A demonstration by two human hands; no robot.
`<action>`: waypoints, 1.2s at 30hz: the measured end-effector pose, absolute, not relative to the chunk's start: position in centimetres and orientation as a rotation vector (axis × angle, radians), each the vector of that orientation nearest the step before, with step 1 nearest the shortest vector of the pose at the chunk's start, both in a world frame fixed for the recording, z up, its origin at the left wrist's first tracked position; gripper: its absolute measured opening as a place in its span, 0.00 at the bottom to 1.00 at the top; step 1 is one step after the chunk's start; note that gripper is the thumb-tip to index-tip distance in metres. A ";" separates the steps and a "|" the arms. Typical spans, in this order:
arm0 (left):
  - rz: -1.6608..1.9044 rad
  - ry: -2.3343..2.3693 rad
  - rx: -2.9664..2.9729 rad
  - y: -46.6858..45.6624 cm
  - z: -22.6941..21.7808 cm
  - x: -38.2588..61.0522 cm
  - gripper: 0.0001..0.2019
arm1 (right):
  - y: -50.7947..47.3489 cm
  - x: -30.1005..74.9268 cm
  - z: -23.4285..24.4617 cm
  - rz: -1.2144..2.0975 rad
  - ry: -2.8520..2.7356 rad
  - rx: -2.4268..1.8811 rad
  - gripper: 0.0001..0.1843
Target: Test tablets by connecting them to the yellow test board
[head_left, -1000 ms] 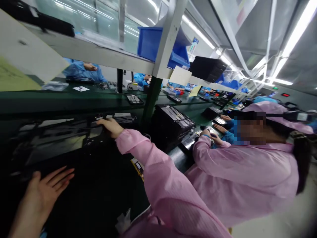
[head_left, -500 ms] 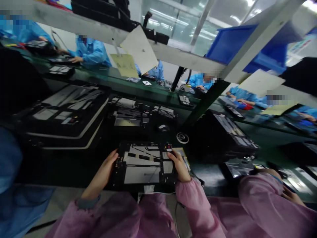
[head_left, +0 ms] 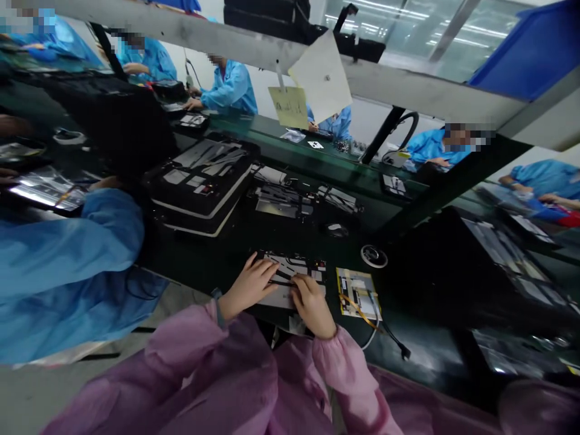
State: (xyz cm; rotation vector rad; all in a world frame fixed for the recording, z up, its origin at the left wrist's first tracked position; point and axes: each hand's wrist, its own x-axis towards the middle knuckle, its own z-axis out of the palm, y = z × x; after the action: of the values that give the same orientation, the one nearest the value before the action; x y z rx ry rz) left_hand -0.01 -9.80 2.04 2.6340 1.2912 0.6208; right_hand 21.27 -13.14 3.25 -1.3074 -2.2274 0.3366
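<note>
An opened tablet [head_left: 284, 297], with silver panels and dark strips inside a black frame, lies on the bench in front of me. My left hand [head_left: 251, 284] rests across its left side, fingers stretched out over the strips. My right hand [head_left: 313, 305] is over the right part, its fingers bent and drawn together against the inside. Whatever its fingertips may hold is hidden. To the right of the tablet lies a yellow-edged panel [head_left: 354, 284] with an orange ribbon and a cable.
Stacked opened devices [head_left: 203, 169] stand at back left; a black stack [head_left: 453, 272] stands at right. Loose device parts [head_left: 283, 202] and a round white-rimmed object [head_left: 374, 256] lie behind the tablet. A blue-sleeved co-worker [head_left: 67, 260] sits close on the left. A metal beam [head_left: 408, 81] crosses above.
The tablet, held by both side edges before, now lies on the bench. Both hands have moved inward onto its inside. My view has turned left, and the yellow-edged panel shows fully.
</note>
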 end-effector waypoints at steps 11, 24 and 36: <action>0.975 1.284 2.067 -7.3 2.8 -2.4 0.11 | -15.2 17.0 3.6 0.293 -1.975 -1.527 0.10; 1.375 0.961 1.240 -11.8 1.2 -8.9 0.26 | -8.9 8.1 4.2 0.107 -2.165 -1.690 0.17; 1.042 0.865 0.847 -10.1 2.8 2.0 0.25 | -13.3 23.1 21.6 0.432 -1.410 -1.421 0.20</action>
State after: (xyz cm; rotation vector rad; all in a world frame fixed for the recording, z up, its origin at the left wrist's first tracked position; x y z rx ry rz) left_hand 2.04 -10.08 2.82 0.8473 0.8653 1.0422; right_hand 23.09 -13.31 21.55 -1.4208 -1.4102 0.4319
